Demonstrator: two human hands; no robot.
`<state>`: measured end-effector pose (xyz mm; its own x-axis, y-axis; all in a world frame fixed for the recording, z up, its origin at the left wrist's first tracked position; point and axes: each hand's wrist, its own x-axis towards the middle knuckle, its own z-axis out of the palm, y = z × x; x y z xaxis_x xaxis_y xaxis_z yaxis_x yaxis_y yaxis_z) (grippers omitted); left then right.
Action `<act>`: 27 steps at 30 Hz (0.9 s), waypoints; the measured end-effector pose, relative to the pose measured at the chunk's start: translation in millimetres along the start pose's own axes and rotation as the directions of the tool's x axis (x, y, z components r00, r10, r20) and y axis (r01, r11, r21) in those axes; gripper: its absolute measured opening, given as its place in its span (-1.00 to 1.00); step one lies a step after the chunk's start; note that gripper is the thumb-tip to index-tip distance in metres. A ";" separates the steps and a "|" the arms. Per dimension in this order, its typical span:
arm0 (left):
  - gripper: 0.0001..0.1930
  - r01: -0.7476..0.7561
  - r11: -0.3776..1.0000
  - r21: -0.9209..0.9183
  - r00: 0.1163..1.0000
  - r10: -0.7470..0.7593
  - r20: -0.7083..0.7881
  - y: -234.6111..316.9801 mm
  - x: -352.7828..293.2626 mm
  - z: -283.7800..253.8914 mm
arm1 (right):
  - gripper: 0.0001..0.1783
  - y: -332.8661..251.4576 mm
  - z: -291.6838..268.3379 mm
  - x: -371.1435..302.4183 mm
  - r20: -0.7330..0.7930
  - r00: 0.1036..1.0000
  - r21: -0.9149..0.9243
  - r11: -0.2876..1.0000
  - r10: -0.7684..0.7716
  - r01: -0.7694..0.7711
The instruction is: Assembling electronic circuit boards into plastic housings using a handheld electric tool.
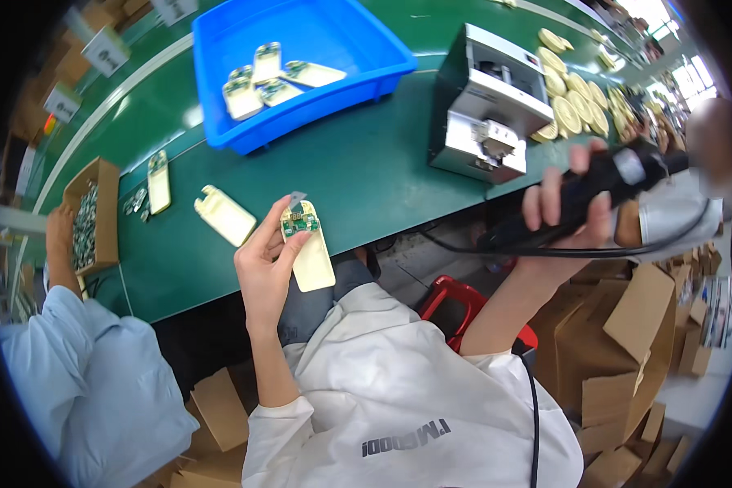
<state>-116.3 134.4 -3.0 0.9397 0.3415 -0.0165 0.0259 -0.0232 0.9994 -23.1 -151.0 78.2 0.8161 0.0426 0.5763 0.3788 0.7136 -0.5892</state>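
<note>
Upright in my left hand [262, 259] is a cream plastic casing [314, 264], pinched at its upper end between thumb and fingers. A small green circuit board [299, 223] sits in that end, with a grey flat piece above it. My right hand [573, 203], off to the right and slightly blurred, wraps round a black electric screwdriver [638, 179] with a dark cable. The screwdriver is well apart from the casing; I cannot make out its tip. On the table lie another cream casing [226, 215] and, farther left, one with a board [159, 183].
A blue tray [325, 102] holds several casings with boards. Right of it stands a silver-and-black screw feeder [496, 98], then cream oval parts [573, 114]. At left, a person's hand [59, 236] reaches into a cardboard box [104, 220]. A red stool [455, 301] and cartons [602, 325] stand below.
</note>
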 end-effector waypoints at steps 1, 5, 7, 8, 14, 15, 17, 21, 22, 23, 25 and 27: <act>-0.53 0.000 1.000 -0.004 1.000 0.001 0.029 -1.4 4.2 8.9 | -0.49 -12.6 -6.2 7.8 0.064 0.996 0.015 0.998 -0.065 0.064; -0.56 -0.114 0.965 0.234 0.993 0.114 0.015 -5.6 17.6 41.6 | -0.58 -50.2 -3.0 44.1 0.083 0.964 -0.132 0.956 -0.254 0.263; -0.60 -0.194 0.898 0.395 0.980 0.199 0.028 -3.1 24.0 51.5 | -0.61 -47.7 3.1 64.5 0.065 0.953 -0.203 0.931 -0.296 0.303; -0.61 -0.231 0.852 0.470 0.970 0.241 0.039 -2.9 26.8 56.0 | -0.64 -43.1 3.1 72.8 0.057 0.941 -0.260 0.906 -0.332 0.336; -0.65 -0.366 0.673 0.643 0.916 0.383 0.120 -11.0 37.1 56.5 | -0.63 -3.5 -18.7 89.7 0.107 0.937 -0.383 0.856 -0.333 0.348; -0.65 -0.342 0.695 0.633 0.929 0.353 0.114 -9.5 36.7 56.2 | -0.62 0.6 -20.3 88.4 0.137 0.930 -0.415 0.833 -0.341 0.367; -0.65 -0.315 0.718 0.621 0.942 0.317 0.110 -8.2 39.1 55.9 | -0.61 7.1 -24.4 85.8 0.166 0.924 -0.449 0.808 -0.344 0.381; -0.64 -0.319 0.738 0.595 0.945 0.292 0.144 -4.5 45.2 51.3 | -0.61 18.7 -19.6 81.7 0.155 0.941 -0.480 0.810 -0.300 0.337; -0.64 -0.303 0.758 0.578 0.952 0.261 0.157 -1.7 47.5 50.9 | -0.55 20.1 -7.6 79.6 0.056 0.947 -0.558 0.776 -0.318 0.293; -0.65 -0.286 0.777 0.560 0.958 0.230 0.170 0.4 49.7 50.5 | -0.46 21.0 5.5 78.0 -0.041 0.939 -0.629 0.739 -0.342 0.241; -0.65 -0.266 0.794 0.546 0.963 0.201 0.177 0.1 52.1 47.5 | -0.37 23.2 11.3 77.1 -0.133 0.921 -0.687 0.704 -0.367 0.182; -0.66 -0.288 0.791 0.540 0.957 0.221 0.186 -3.2 53.5 44.2 | -0.45 24.1 4.6 75.6 -0.090 0.940 -0.667 0.721 -0.330 0.189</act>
<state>-51.1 111.2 -8.4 0.9689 0.1469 0.1992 -0.0654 -0.6243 0.7785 45.7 -127.3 110.2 0.6812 -0.2585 0.6849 0.7184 0.0558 -0.6934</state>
